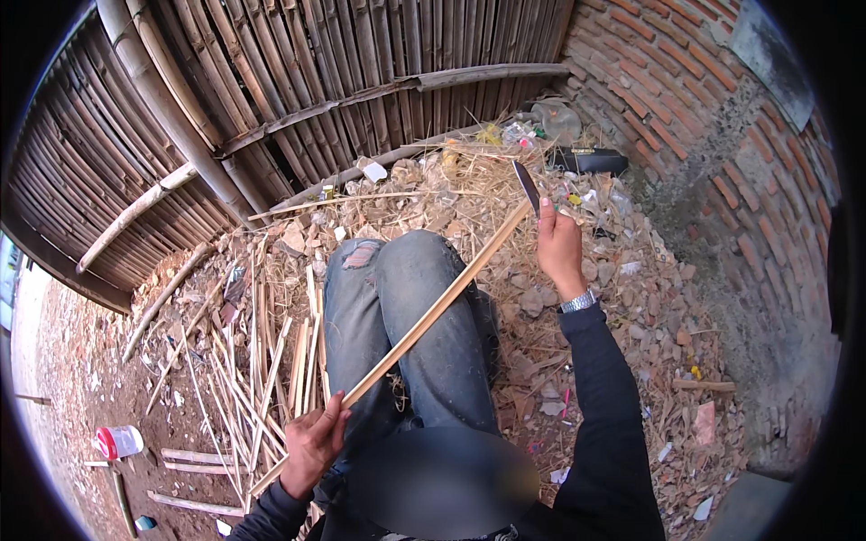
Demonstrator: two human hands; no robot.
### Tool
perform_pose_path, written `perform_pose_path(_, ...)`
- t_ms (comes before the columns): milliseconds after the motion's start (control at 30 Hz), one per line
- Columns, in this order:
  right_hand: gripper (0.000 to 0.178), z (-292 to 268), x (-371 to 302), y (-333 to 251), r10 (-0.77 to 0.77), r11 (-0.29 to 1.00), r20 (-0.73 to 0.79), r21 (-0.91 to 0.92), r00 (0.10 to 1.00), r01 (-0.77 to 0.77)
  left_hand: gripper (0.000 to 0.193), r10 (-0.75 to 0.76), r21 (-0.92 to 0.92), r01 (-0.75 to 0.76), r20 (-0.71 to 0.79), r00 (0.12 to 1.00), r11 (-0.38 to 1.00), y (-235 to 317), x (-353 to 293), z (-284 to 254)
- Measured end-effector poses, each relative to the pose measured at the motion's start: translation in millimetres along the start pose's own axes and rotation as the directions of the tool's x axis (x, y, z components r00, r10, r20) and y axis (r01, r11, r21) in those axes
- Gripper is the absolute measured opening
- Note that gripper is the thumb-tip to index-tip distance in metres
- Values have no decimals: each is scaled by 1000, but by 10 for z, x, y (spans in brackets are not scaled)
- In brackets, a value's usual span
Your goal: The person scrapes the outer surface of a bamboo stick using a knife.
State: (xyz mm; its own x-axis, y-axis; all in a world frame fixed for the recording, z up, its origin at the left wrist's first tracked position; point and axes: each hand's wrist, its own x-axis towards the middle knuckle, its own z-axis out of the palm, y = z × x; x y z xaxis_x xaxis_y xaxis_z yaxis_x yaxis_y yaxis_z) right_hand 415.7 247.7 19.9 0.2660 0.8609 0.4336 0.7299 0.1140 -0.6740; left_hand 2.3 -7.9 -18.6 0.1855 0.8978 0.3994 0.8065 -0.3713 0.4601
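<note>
The left hand (316,437) grips a wooden strip (442,307) slanting across the knees (415,257); loose sticks (299,365) crowd that side. The right hand (561,243) grasps a knife (527,185) by the strip's far end, seemingly a cutting step; the next stroke would need a steady strip. Low rubble (649,361) leaves arm room before the brick wall (713,135).

Dark long sleeves (609,397) run to bare hands (316,439), a silver wristband (578,302) gleaming at three o'clock; faded blue jeans (406,279) show a frayed tear (361,255) at their eleven o'clock.
</note>
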Motion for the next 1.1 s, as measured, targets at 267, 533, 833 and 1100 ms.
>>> perform_pose_path(267,68,137,-161,-201,-120,991,81,65,989,115,36,-72,11,71,99,992,997,-7,-58,-9)
perform_pose_path(533,72,225,-421,-202,1,996,198,89,980,-19,36,-37,-73,34,-41,998,997,-15,-64,158)
perform_pose_path(833,50,247,-1169,-642,-208,945,323,308,923,105,31,-207,-221,204,9,978,954,400,501,370)
perform_pose_path(1100,49,66,-1134,-623,-238,958,462,255,854,130,40,-214,-242,235,110,971,942,662,1050,274)
